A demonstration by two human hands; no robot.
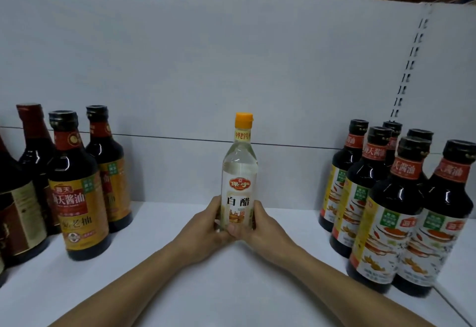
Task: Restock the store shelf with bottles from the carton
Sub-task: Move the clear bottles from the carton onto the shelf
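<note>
A clear white-vinegar bottle point(239, 172) with an orange cap stands upright in the middle of the white shelf point(180, 275), its label facing me. My left hand point(206, 226) wraps its lower left side and my right hand point(260, 228) its lower right side, thumbs meeting at the bottle's base. Both hands grip it. No carton is in view.
Dark soy-sauce bottles with orange labels point(77, 192) stand in a group at the left. Several dark bottles with white and yellow labels point(396, 210) are packed at the right. The grey back panel point(206, 69) rises behind, with a slotted upright point(409, 63) at the right.
</note>
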